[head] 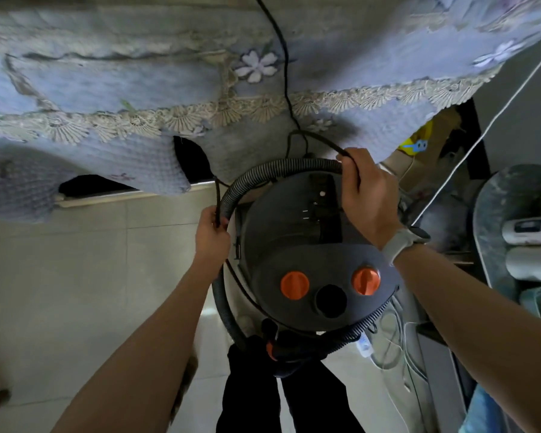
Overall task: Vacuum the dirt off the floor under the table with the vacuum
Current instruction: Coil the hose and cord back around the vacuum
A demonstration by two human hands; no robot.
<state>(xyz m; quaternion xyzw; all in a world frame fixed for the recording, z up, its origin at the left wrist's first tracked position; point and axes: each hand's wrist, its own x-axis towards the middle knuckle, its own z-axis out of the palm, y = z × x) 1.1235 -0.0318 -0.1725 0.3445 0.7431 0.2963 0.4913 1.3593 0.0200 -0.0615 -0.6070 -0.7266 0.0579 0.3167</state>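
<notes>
Head view, looking straight down: a dark grey round canister vacuum (310,245) stands on the pale tiled floor (75,292), close to the hanging edge of a light blue woven tablecloth with a cream lace border (138,89) that drapes over the table at the top of the frame. Two orange round knobs (295,285) sit on the near side of the vacuum's lid, with a dark round opening between and just below them. A grey ribbed flexible hose (263,175) is coiled around the canister body, running from the far side round the left and under the near side. A thin black power cord (280,48) comes down over the tablecloth and loops beside the hose.

The left hand (211,232) is at the left side of the canister, its fingers curled round the cord and the hose together. The right hand (367,195), with a grey-strapped watch on its wrist, is at the far right edge of the lid, fingers closed on the cord where it lies over the hose. The person's dark trouser legs show below the vacuum. To the right, a white thin cord (481,135) runs diagonally past cluttered items.
</notes>
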